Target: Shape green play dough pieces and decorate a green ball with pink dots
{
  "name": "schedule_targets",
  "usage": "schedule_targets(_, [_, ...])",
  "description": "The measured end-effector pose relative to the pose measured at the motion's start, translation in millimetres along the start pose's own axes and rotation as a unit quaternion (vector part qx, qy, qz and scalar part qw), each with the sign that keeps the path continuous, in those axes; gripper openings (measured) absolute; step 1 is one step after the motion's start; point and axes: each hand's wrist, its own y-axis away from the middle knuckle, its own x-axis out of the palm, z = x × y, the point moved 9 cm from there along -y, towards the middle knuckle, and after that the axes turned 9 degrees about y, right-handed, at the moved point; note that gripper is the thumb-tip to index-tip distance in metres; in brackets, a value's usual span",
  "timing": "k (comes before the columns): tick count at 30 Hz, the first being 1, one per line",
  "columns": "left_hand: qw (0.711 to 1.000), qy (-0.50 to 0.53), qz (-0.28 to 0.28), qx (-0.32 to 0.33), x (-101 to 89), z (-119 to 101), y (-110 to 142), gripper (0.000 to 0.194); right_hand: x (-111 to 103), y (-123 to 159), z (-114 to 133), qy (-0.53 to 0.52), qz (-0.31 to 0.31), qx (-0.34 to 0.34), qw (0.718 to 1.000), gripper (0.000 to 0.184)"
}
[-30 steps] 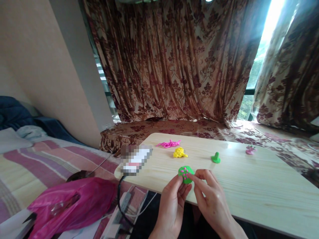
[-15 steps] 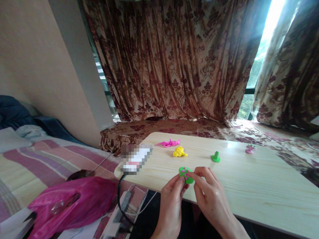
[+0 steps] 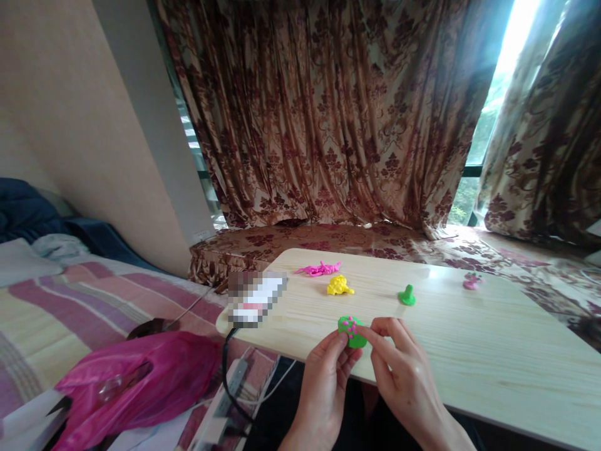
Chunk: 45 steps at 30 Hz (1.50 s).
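Observation:
Between the thumb and fingers of my left hand (image 3: 323, 379) is a rounded green piece of modelling clay (image 3: 359, 341), dotted with several small pink bits. The hand is closed on its left side, just over the table's near edge. My right hand (image 3: 406, 369) comes in from the right. Its index fingertip touches the pink-dotted face, while the thumb stays apart and the other fingers bend. A green clay stem with a wide base (image 3: 407, 295) stands on the table beyond my right hand. Behind the held piece sits a lumpy yellow clay shape (image 3: 338, 286).
The pale wooden table (image 3: 469, 351) also carries a tangle of pink clay strands (image 3: 321, 269) and a small pink figure with green bits (image 3: 472, 282). A blurred-out device (image 3: 258, 300) with a black cable lies at its left end. A pink plastic bag (image 3: 154, 376) rests on the left.
My right hand has shifted slightly right, its index fingertip still on the pink-dotted clay. The left hand keeps its hold, with its lower fingers showing more.

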Motion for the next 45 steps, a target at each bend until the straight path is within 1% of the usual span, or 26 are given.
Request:
schedule_targets(3, [1.000,0.025,-0.004,-0.013,-1.9,2.5,0.0,0.018,0.5,2.4,2.1,0.008,0.007,-0.009,1.000,0.044])
schedule_targets(8, [0.997,0.056,-0.033,-0.037,-7.4,7.8,-2.2,0.018,2.2,6.9,2.1,0.008,0.016,-0.013,1.000,0.046])
schedule_targets(15, [0.998,0.047,-0.024,-0.027,-5.0,6.4,-2.0,0.016,3.4,8.4,-1.5,0.009,0.019,-0.009,1.000,0.049])
schedule_targets(19, [0.998,0.046,-0.027,-0.030,-4.9,6.0,-1.2,0.017,3.8,9.4,-0.3,0.006,0.025,-0.019,0.999,0.049])
schedule_targets(21, [1.000,0.020,-0.016,-0.010,-2.1,1.4,-0.6,0.017,0.4,9.0,-1.5,-0.001,0.019,-0.015,1.000,0.049])
schedule_targets(24, [0.997,-0.065,0.020,0.040,7.2,-7.8,1.6,0.021,-8.2,4.4,-4.9,-0.008,0.003,-0.002,1.000,0.051])
schedule_targets(26, [0.992,-0.108,0.037,0.057,12.3,-10.1,3.0,0.024,-11.9,-1.1,-4.5,-0.002,0.003,-0.005,1.000,0.051])
schedule_targets(29, [0.988,-0.131,0.050,0.062,15.4,-9.6,3.3,0.025,-11.8,-9.2,-0.9,0.015,0.019,-0.019,1.000,0.050])
schedule_targets(32, [0.985,-0.150,0.051,0.062,14.1,-9.4,2.0,0.024,-11.3,-13.5,0.5,0.017,0.026,-0.020,0.999,0.049])
schedule_targets(35, [0.986,-0.153,0.044,0.057,11.9,-9.8,1.0,0.021,-14.3,-15.0,-1.6,-0.006,0.020,-0.008,1.000,0.049])
schedule_targets(38, [0.989,-0.130,0.052,0.044,14.1,-9.7,1.4,0.018,-12.7,-16.5,-4.8,-0.039,0.039,-0.005,0.998,0.046])
schedule_targets(40, [0.991,-0.112,0.067,0.026,16.9,-8.3,1.4,0.016,-11.5,-19.0,-12.8,-0.082,0.048,0.014,0.995,0.040])
schedule_targets(41, [0.992,-0.103,0.074,0.013,17.8,-6.9,0.9,0.015,-12.0,-20.6,-20.4,-0.111,0.045,0.038,0.992,0.036])
schedule_targets(42, [0.993,-0.091,0.080,-0.002,18.0,-5.0,-0.2,0.014,-11.9,-21.9,-30.9,-0.145,0.043,0.075,0.986,0.031])
schedule_targets(43, [0.993,-0.078,0.083,-0.019,17.7,-2.8,-1.9,0.014,-9.9,-22.1,-42.9,-0.181,0.050,0.123,0.974,0.028])
schedule_targets(44, [0.993,-0.066,0.087,-0.035,17.3,-0.4,-4.1,0.014,-5.3,-21.0,-54.3,-0.221,0.068,0.172,0.957,0.026])
schedule_targets(45, [0.993,-0.058,0.090,-0.050,17.1,2.1,-6.7,0.014,1.5,-18.4,-63.2,-0.265,0.099,0.217,0.934,0.026])
